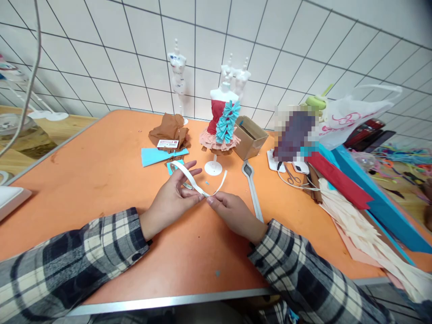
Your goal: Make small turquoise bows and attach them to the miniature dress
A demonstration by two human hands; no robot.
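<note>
A roll of narrow white tape [185,171] is looped over the fingers of my left hand [173,198], its thumb and fingers pinching the strip. My right hand [232,211] pinches the same strip close to the left fingertips. The tape's loose end curls up above the right hand. Both hands are held over the middle of the orange table [162,265]. Beyond them stands a small dress form [218,121] in a red bodice with ruffled turquoise paper and a pink frilled skirt.
Brown crepe paper [168,128], a small box [168,144] and folded turquoise paper [162,156] lie at back left. A cardboard box [251,137] stands behind a grey strap-like tool [251,189]. Scissors [294,177], cream paper [354,220] and a red strip [340,180] lie rightward.
</note>
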